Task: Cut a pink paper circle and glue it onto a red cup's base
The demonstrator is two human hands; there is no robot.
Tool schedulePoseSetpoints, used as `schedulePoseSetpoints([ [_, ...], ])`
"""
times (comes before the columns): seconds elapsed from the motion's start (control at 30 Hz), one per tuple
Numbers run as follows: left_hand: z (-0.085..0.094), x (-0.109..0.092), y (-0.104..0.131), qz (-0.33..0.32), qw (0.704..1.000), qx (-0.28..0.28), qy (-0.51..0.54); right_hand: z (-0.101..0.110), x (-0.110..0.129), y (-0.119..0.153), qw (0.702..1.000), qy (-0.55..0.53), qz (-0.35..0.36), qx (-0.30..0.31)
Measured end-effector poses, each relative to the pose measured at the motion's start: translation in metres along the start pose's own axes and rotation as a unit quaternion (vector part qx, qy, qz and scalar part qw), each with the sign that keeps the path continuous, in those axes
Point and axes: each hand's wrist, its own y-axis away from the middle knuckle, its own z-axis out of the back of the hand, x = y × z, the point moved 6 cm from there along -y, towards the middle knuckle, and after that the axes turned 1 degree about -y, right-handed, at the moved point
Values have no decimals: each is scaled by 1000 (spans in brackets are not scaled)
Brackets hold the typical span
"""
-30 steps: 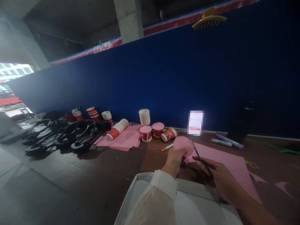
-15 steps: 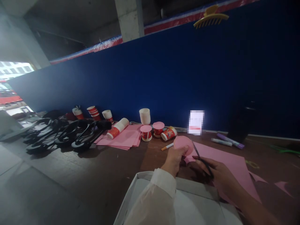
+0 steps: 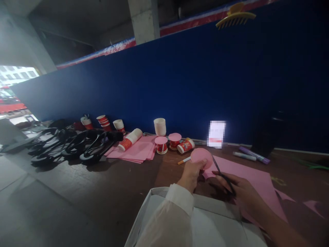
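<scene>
My left hand [image 3: 192, 172] grips a round pink paper disc [image 3: 202, 158], thumb on its face. In my right hand [image 3: 235, 183] are dark scissors [image 3: 222, 175], their blades along the disc's right edge. A pink scrap hangs below the disc. Under my right hand lies a large pink sheet [image 3: 253, 176]. Left of the disc is an orange-and-white marker [image 3: 184, 160]. Behind it, a red cup [image 3: 185, 146] lies on its side, beside two red cups topped with pink discs [image 3: 161, 140] [image 3: 174, 137].
A white box [image 3: 213, 212] stands at the near edge. Pink sheets [image 3: 136, 152] bear tipped cups at the left, near black headset-like items [image 3: 77, 147]. White cups [image 3: 159, 127] stand against the blue panel [image 3: 180, 79]. Two pens [image 3: 254, 155] and a lit, blurred screen [image 3: 216, 133] are at the right.
The view has shifted slightly. Both hands keep their hold on the disc and scissors, with almost no visible movement between them.
</scene>
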Motion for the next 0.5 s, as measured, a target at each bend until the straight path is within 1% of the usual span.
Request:
schedulePoseSetpoints([
  [0.17,2,0,0,5,1000,-4,-15,0,1,0,1000,12,-1,-4],
  [0.27,2,0,-1,-8,1000,-5,-9,-1,2,1,1000,4,-2,0],
  [0.37,3,-1,-2,-18,1000,-4,-3,-2,1,2,1000,-13,-10,-9],
  [0.5,3,-3,-2,-19,1000,-1,-4,-3,2,3,1000,-10,-18,-10],
])
